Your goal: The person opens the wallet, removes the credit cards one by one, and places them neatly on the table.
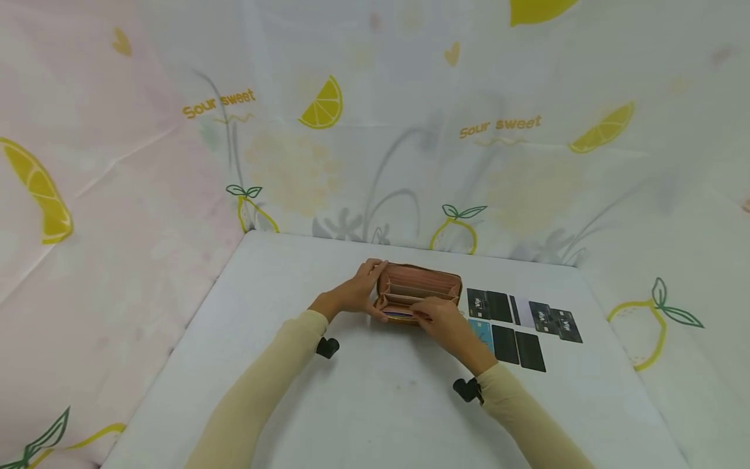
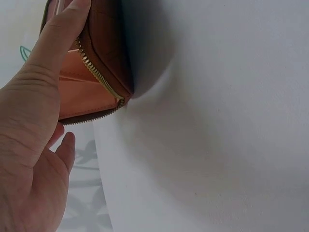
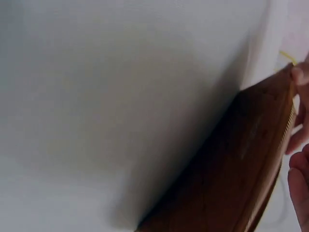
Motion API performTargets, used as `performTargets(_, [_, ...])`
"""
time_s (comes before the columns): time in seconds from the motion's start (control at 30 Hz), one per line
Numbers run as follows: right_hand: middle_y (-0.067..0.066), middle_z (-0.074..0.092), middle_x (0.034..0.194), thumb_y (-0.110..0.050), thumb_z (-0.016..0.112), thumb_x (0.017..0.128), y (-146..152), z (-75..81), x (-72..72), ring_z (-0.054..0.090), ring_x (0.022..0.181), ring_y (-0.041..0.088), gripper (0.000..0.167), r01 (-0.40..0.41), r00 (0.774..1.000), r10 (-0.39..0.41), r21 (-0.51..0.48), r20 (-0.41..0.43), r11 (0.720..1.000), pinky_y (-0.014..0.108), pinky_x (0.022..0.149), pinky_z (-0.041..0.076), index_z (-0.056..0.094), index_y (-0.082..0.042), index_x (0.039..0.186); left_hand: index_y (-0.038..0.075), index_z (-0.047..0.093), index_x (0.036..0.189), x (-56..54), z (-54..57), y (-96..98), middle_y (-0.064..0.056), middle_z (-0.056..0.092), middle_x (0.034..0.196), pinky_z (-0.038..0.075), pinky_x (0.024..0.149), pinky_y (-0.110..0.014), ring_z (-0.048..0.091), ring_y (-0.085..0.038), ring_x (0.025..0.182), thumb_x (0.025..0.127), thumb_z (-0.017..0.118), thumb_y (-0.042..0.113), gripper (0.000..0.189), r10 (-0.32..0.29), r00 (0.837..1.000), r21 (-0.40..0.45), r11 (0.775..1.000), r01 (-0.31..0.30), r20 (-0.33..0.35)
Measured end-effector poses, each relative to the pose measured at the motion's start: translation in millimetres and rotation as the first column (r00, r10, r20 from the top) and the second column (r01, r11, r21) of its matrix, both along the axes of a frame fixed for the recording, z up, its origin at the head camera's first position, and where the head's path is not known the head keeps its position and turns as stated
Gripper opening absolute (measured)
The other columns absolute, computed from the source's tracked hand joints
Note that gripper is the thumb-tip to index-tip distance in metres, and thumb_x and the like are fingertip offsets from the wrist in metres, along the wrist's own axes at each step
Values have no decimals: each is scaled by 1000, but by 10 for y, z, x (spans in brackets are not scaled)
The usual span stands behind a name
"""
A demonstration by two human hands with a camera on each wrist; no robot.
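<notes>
A brown zip wallet (image 1: 424, 276) stands unzipped on the white table, its pleated compartments facing up. My left hand (image 1: 359, 291) grips the wallet's left end; in the left wrist view the thumb lies over the front edge beside the gold zip. At the front compartment is my right hand (image 1: 442, 320), its fingers bent down into the opening. Whether they pinch anything is hidden. Thin card edges (image 1: 398, 315) show in the front slot, left of those fingers. The right wrist view shows the wallet's dark outer face (image 3: 231, 169) and only part of the right hand (image 3: 300, 186).
Right of the wallet, several cards lie in two rows: black VIP cards (image 1: 540, 315), plain black cards (image 1: 530, 352), a pale striped card (image 1: 523, 311) and a blue card (image 1: 482, 333). Behind the table (image 1: 375, 404) hangs a lemon-print cloth (image 1: 375, 163).
</notes>
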State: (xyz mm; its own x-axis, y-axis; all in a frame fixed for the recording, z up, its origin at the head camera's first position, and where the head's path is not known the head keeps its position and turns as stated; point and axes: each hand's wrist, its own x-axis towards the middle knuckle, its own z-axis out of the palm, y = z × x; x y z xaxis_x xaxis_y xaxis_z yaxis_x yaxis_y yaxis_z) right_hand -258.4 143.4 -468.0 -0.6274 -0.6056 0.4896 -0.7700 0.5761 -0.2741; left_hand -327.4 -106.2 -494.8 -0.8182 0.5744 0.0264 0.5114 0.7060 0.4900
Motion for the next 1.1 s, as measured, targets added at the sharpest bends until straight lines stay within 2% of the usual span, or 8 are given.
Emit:
performTargets(0.2, [4,71,94,-1,76,84,-218,-92,-98,67,88,20,15,-9,991,-4,97,136,995,34,74,55,76,-7,97,2,7,156,1,11,-17,-11,16,150,33,109,-37,17,-26,141,64,86,53,131,-39,999,11,999,39,0])
performTargets(0.4, [3,71,91,-3,74,85,-304,-154,-174,67,84,19,11,-33,987,8,155,161,987,33,72,54,77,-8,94,3,7,156,-12,-7,-14,-9,18,149,32,109,-34,17,-24,139,64,86,53,131,-49,999,2,999,49,-10])
performTargets(0.5, [2,68,82,-4,74,85,-346,-152,-195,65,76,17,8,-21,996,1,227,88,974,31,65,53,76,-11,89,0,9,155,-16,9,-24,-10,21,146,31,109,-35,20,-26,137,64,88,50,130,-65,997,16,998,66,-31])
performTargets(0.6, [1,63,74,-7,76,83,-384,-155,-209,61,69,16,6,1,999,9,285,-34,959,29,59,51,75,-12,82,-2,10,155,-24,28,-41,-11,23,144,31,110,-36,22,-26,135,63,89,48,130,-73,996,25,997,75,-42])
performTargets(0.67, [1,61,71,-10,78,82,-398,-164,-210,59,66,16,7,7,993,29,301,-116,954,29,57,50,73,-12,79,-2,10,155,-28,35,-47,-11,24,143,30,110,-37,22,-27,135,63,89,47,130,-77,996,26,997,78,-46])
performTargets(0.8, [3,60,74,-16,82,80,-404,-185,-214,60,71,18,10,12,973,59,304,-224,953,29,60,52,73,-10,79,-1,9,155,-32,44,-53,-10,24,142,30,110,-36,22,-26,135,63,89,47,130,-75,996,16,997,76,-46])
performTargets(0.9, [5,60,78,-12,82,79,-401,-191,-217,61,75,19,10,32,966,46,293,-254,956,30,63,53,74,-8,82,0,9,155,-41,44,-53,-9,23,143,31,109,-35,22,-25,134,65,87,50,130,-66,997,2,998,66,-43])
performTargets(1.1, [5,58,79,-6,81,78,-394,-179,-220,60,77,19,10,61,970,16,308,-242,950,30,65,52,74,-7,86,0,11,155,-62,36,-50,-9,23,143,33,108,-34,23,-25,134,65,85,54,129,-62,998,-4,998,62,-32])
